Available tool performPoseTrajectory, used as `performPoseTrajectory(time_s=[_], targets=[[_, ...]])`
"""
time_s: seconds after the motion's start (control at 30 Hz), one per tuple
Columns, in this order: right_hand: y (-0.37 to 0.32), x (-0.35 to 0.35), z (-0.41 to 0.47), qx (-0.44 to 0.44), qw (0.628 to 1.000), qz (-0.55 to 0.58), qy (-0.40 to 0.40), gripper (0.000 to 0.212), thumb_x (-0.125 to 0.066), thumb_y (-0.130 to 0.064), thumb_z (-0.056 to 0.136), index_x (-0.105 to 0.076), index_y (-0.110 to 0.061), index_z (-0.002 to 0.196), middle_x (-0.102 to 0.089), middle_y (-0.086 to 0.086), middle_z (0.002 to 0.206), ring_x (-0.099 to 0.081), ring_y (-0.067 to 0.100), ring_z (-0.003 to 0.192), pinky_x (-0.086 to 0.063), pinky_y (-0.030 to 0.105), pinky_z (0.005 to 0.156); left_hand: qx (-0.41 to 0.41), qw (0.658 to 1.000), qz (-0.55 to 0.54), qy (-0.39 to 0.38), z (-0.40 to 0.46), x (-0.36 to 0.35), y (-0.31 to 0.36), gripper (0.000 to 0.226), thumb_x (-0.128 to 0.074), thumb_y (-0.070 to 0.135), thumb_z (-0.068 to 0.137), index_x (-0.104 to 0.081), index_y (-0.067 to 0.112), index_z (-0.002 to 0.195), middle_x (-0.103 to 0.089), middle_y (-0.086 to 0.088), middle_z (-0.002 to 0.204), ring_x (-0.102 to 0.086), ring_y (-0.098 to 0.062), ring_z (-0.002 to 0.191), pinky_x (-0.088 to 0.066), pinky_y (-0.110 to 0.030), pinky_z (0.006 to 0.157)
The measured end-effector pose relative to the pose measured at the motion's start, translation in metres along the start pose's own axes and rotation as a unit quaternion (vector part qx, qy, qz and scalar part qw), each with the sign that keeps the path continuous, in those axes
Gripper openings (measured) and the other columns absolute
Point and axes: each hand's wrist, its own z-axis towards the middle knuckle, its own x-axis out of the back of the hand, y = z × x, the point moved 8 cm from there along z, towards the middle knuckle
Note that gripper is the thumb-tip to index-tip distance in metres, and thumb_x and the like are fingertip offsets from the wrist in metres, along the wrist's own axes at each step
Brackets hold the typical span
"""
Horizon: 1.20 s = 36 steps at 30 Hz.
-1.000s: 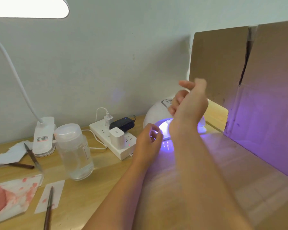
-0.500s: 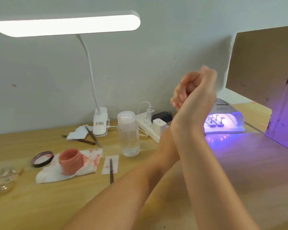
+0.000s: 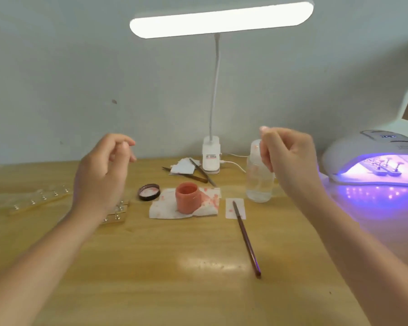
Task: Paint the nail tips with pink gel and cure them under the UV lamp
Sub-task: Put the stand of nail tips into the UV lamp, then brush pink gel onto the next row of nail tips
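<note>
Above the wooden bench point(image 3: 151, 267) both hands hang in the air and hold nothing. The left hand point(image 3: 101, 170) is on the left, its fingers loosely curled and released. The right hand point(image 3: 290, 158) is on the right, also relaxed, with the fingers bent a little, in front of a clear bottle point(image 3: 257, 184).

At the middle of the bench stands the open pink gel jar point(image 3: 187, 200) on a white tissue point(image 3: 165, 208) with pink stains. Its lid point(image 3: 149, 192) lies just beside it on the left. To the right of the jar a brush point(image 3: 246, 238) lies on the bench, its tip on a small paper strip point(image 3: 235, 208).

At the far right the UV lamp point(image 3: 372, 158) glows purple, and nail tips on holders point(image 3: 384, 167) are inside it. More holders point(image 3: 39, 198) lie at the left, partly behind the left hand. A white desk lamp point(image 3: 219, 18) shines from the far side, clipped near the wall.
</note>
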Motion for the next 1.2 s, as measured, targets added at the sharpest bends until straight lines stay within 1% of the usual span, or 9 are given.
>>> performPoseTrajectory(time_s=[0.07, 0.13, 0.27, 0.37, 0.5, 0.73, 0.9, 1.0, 1.2], targets=[[0.011, -0.019, -0.009, -0.002, 0.995, -0.080, -0.057, 0.049, -0.047, -0.030, 0.083, -0.036, 0.004, 0.050, -0.035, 0.018, 0.047, -0.033, 0.015, 0.047, -0.031, 0.033, 0.050, 0.074, 0.995, 0.066, -0.014, 0.005, 0.019, -0.042, 0.020, -0.039, 0.034, 0.078, -0.047, 0.032, 0.096, -0.058, 0.013, 0.086, -0.049, -0.005, 0.075, -0.034, -0.027, 0.067], [0.033, -0.036, -0.016, -0.067, 0.972, -0.170, -0.148, 0.050, -0.052, -0.030, 0.087, -0.045, 0.001, 0.050, -0.046, 0.008, 0.040, -0.040, 0.010, 0.042, -0.036, 0.030, 0.052, 0.123, 0.983, 0.128, -0.038, 0.006, 0.033, -0.074, 0.023, -0.045, 0.015, 0.081, -0.044, 0.026, 0.101, -0.055, 0.005, 0.096, -0.049, -0.014, 0.077, -0.032, -0.028, 0.071], [0.083, -0.055, -0.048, -0.265, 0.843, -0.300, -0.361, 0.031, -0.056, -0.035, 0.088, -0.057, -0.013, 0.067, -0.061, -0.006, 0.048, -0.049, 0.005, 0.037, -0.044, 0.021, 0.046, 0.161, 0.948, 0.251, -0.109, -0.001, 0.050, -0.114, 0.043, -0.046, -0.008, 0.075, -0.045, 0.012, 0.113, -0.050, -0.005, 0.104, -0.050, -0.023, 0.085, -0.042, -0.034, 0.079], [0.089, -0.059, -0.061, -0.294, 0.788, -0.344, -0.418, 0.027, -0.058, -0.034, 0.088, -0.052, -0.013, 0.073, -0.063, -0.002, 0.057, -0.053, 0.004, 0.038, -0.042, 0.016, 0.041, 0.269, 0.873, 0.308, -0.266, -0.013, 0.058, -0.147, 0.059, -0.058, -0.003, 0.076, -0.036, 0.009, 0.129, -0.041, -0.016, 0.128, -0.047, -0.030, 0.109, -0.042, -0.033, 0.090], [0.085, -0.065, -0.063, -0.264, 0.779, -0.367, -0.434, 0.023, -0.062, -0.024, 0.085, -0.048, -0.013, 0.071, -0.059, -0.003, 0.046, -0.051, 0.005, 0.036, -0.041, 0.016, 0.040, 0.375, 0.747, 0.342, -0.429, -0.042, 0.073, -0.164, 0.078, -0.071, 0.013, 0.075, -0.026, 0.017, 0.138, -0.037, -0.009, 0.133, -0.045, -0.023, 0.111, -0.045, -0.025, 0.069], [0.077, -0.072, -0.063, -0.236, 0.791, -0.349, -0.444, 0.009, -0.055, -0.011, 0.085, -0.049, -0.014, 0.079, -0.060, -0.002, 0.046, -0.053, 0.012, 0.044, -0.042, 0.017, 0.043, 0.400, 0.782, 0.267, -0.397, -0.045, 0.068, -0.167, 0.028, -0.075, 0.019, 0.075, -0.053, 0.021, 0.093, -0.061, 0.004, 0.089, -0.057, -0.004, 0.074, -0.041, -0.020, 0.057], [0.065, -0.061, -0.042, -0.231, 0.874, -0.213, -0.370, 0.017, -0.055, -0.011, 0.085, -0.066, -0.022, 0.080, -0.058, -0.005, 0.046, -0.053, 0.003, 0.042, -0.045, 0.018, 0.045, 0.382, 0.794, 0.269, -0.389, -0.043, 0.064, -0.162, 0.024, -0.075, 0.025, 0.075, -0.053, 0.022, 0.086, -0.062, 0.007, 0.084, -0.059, -0.002, 0.067, -0.040, -0.020, 0.056], [0.056, -0.053, -0.029, -0.262, 0.926, -0.013, -0.270, 0.037, -0.044, -0.011, 0.090, -0.074, -0.021, 0.073, -0.055, -0.003, 0.051, -0.052, 0.005, 0.044, -0.044, 0.017, 0.043, 0.380, 0.805, 0.259, -0.374, -0.042, 0.061, -0.158, 0.027, -0.075, 0.025, 0.074, -0.051, 0.021, 0.085, -0.058, 0.007, 0.085, -0.059, -0.005, 0.065, -0.039, -0.020, 0.054], [0.051, -0.063, -0.032, -0.357, 0.803, 0.461, -0.124, 0.030, -0.049, -0.010, 0.070, -0.071, -0.021, 0.086, -0.060, -0.009, 0.068, -0.050, 0.002, 0.049, -0.044, 0.012, 0.046, 0.370, 0.821, 0.255, -0.353, -0.040, 0.062, -0.157, 0.027, -0.077, 0.014, 0.073, -0.054, 0.016, 0.087, -0.058, 0.004, 0.081, -0.058, -0.011, 0.065, -0.036, -0.022, 0.057]])
